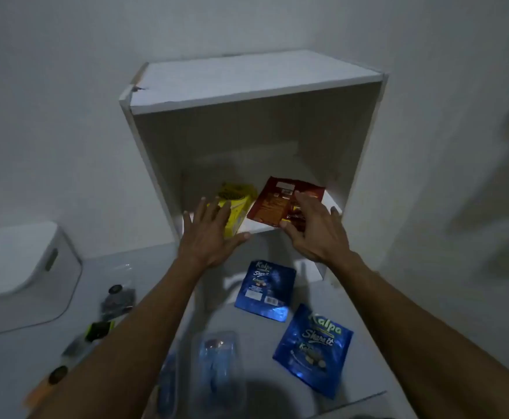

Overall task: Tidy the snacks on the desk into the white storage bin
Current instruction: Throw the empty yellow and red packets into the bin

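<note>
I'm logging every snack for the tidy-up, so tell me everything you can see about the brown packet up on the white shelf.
The brown packet is a flat, glossy pouch, reddish-brown with small pale print and a barcode-like label near its top edge, so probably its back faces up. It lies tilted on the shelf board of the white cabinet, beside a yellow box. The right hand reaches over its lower right part, thumb at its lower edge; whether it grips is unclear.

A yellow snack box (235,207) and a brown packet (277,204) sit on the shelf at twelve o'clock. Two blue Kalpa pouches (265,290) (313,349) lie flat on the worktop; the lidded white bin (20,267), probably shut, stands at nine.
</note>
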The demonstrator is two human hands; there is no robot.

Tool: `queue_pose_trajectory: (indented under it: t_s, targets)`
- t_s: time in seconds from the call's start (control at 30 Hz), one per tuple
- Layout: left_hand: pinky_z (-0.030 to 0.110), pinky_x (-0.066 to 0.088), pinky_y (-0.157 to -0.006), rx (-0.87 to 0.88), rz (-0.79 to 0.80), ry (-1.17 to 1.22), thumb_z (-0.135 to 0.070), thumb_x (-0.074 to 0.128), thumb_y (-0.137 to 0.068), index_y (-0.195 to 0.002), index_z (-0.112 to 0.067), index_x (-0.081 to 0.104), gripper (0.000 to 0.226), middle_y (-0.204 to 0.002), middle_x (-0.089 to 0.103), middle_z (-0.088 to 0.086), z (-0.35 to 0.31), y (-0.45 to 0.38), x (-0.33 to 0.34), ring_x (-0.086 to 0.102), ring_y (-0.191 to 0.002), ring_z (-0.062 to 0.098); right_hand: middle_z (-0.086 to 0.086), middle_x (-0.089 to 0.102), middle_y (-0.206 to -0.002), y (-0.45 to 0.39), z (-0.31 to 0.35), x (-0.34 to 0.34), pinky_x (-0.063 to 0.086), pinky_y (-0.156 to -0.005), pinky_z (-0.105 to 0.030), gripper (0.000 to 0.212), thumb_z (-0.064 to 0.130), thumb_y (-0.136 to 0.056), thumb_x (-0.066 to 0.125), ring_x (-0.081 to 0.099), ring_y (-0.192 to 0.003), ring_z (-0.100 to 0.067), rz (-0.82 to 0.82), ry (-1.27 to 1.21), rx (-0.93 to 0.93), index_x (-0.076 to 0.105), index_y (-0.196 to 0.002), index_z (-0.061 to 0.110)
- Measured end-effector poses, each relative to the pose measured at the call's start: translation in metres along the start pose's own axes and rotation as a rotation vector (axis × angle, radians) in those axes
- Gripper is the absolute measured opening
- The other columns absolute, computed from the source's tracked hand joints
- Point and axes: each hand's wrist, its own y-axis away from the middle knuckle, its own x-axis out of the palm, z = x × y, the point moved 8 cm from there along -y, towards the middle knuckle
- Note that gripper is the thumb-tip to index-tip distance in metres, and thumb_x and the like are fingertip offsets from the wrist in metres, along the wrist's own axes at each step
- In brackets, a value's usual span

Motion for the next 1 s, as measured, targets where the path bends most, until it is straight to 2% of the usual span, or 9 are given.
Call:
queue_pose_trajectory:
  t_s: [0.07, 0.13, 0.27, 0.4, 0.5, 0.67, 0.8, 0.9, 1.0]
  targets:
    - [0.063, 0.018, -0.114, 0.005, 0.020, 0.027, -0.086, 0.020, -0.075, -0.150, -0.027, 0.028, 0.096, -0.160, 0.025, 0.005, 0.006, -0.005, 0.008, 0.009, -0.149, 0.033, -0.004, 0.040, -0.154, -0.008, -0.003, 0.013, 0.021, -0.114, -0.061, 0.073, 0.064, -0.092, 0.042, 0.038, -0.141, -0.025, 0.038, 0.036, -0.014, 0.025, -0.151, 0.024]
    - [0.060, 0.022, -0.115, 0.027, 0.008, 0.043, -0.085, 0.028, -0.078, -0.151, -0.027, 0.029, 0.093, -0.159, 0.027, 0.004, 0.010, -0.005, 0.017, 0.009, -0.149, 0.033, -0.005, 0.043, -0.152, -0.009, -0.011, 0.028, 0.022, -0.114, -0.062, 0.073, 0.066, -0.092, 0.036, 0.042, -0.138, -0.026, 0.079, 0.070, -0.013, 0.027, -0.151, 0.023]
    - [0.051, 0.033, -0.113, 0.125, -0.134, 0.025, -0.078, 0.041, -0.079, -0.146, -0.021, 0.043, 0.088, -0.151, 0.044, 0.007, 0.012, 0.000, 0.023, 0.026, -0.144, 0.036, -0.004, 0.046, -0.149, -0.004, -0.017, 0.046, 0.032, -0.108, -0.059, 0.068, 0.062, -0.094, 0.034, 0.040, -0.139, -0.024, 0.036, 0.138, -0.057, 0.036, -0.147, 0.021]
    - [0.049, 0.042, -0.106, 0.163, -0.280, 0.047, -0.050, 0.065, -0.086, -0.141, -0.019, 0.050, 0.065, -0.145, 0.051, 0.006, 0.011, 0.012, 0.027, 0.038, -0.138, 0.032, -0.004, 0.058, -0.139, 0.003, -0.016, 0.047, 0.040, -0.102, -0.052, 0.047, 0.042, -0.096, 0.051, 0.049, -0.132, -0.024, -0.045, 0.226, -0.134, 0.053, -0.137, 0.019]
    - [0.047, 0.049, -0.095, 0.178, -0.385, 0.026, -0.035, 0.075, -0.083, -0.133, -0.016, 0.059, 0.057, -0.137, 0.059, 0.007, 0.008, 0.014, 0.023, 0.049, -0.129, 0.032, -0.004, 0.067, -0.128, 0.005, -0.015, 0.038, 0.044, -0.095, -0.048, 0.032, 0.028, -0.096, 0.057, 0.058, -0.123, -0.025, -0.147, 0.250, -0.193, 0.064, -0.126, 0.018]
    - [0.039, 0.054, -0.086, 0.185, -0.542, 0.090, -0.035, 0.073, -0.086, -0.126, -0.014, 0.064, 0.047, -0.126, 0.067, 0.005, 0.006, 0.020, 0.006, 0.059, -0.116, 0.028, -0.004, 0.074, -0.111, 0.007, -0.009, 0.019, 0.048, -0.092, -0.044, 0.023, 0.026, -0.095, 0.063, 0.070, -0.098, -0.025, -0.282, 0.096, -0.151, 0.070, -0.115, 0.019]
    - [0.031, 0.051, -0.081, 0.111, -0.616, 0.172, -0.039, 0.067, -0.088, -0.124, -0.012, 0.065, 0.044, -0.116, 0.071, 0.007, -0.001, 0.027, -0.018, 0.064, -0.104, 0.024, -0.008, 0.076, -0.089, 0.020, -0.004, -0.009, 0.050, -0.068, -0.030, 0.022, 0.024, -0.094, 0.064, 0.067, -0.070, -0.026, -0.428, -0.096, -0.074, 0.073, -0.114, 0.021]
    - [0.027, 0.048, -0.080, 0.024, -0.584, 0.294, -0.046, 0.061, -0.092, -0.128, -0.016, 0.063, 0.047, -0.112, 0.072, 0.007, -0.012, 0.034, -0.029, 0.067, -0.098, 0.022, -0.007, 0.077, -0.094, 0.043, -0.008, -0.035, 0.052, -0.068, -0.026, 0.026, 0.021, -0.094, 0.064, 0.069, -0.069, -0.022, -0.513, -0.208, -0.011, 0.071, -0.119, 0.020]
    - [0.036, 0.056, -0.079, -0.008, -0.589, 0.429, -0.048, 0.060, -0.094, -0.130, -0.018, 0.060, 0.047, -0.111, 0.072, 0.004, -0.038, 0.048, -0.040, 0.068, -0.094, 0.020, -0.002, 0.076, -0.096, 0.082, -0.017, -0.069, 0.050, -0.070, -0.015, 0.023, 0.016, -0.096, 0.062, 0.066, -0.072, -0.009, -0.623, -0.340, 0.042, 0.072, -0.117, 0.014]
